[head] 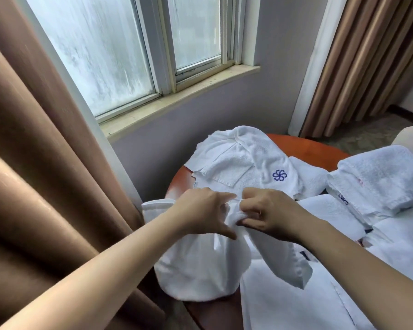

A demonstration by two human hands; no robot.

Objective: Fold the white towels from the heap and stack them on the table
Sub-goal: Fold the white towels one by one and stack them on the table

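The white terry towel (200, 265) hangs bunched in the near middle, over the near-left part of the round orange-red surface (320, 146). Its long axis drops straight down from the fingers. The right hand (270, 213) has its fingers curled tight round the gathered top edge. The left hand (205, 210), close on its left, pinches the same bunch between thumb and forefinger (neither hand is nearer). To spread it, I judge, the hands must part along that edge. The heap of white towels (243, 163) lies beyond, and folded white towels (379, 177) sit to the right.

Brown curtains (41, 144) beside fogged window (110, 55)
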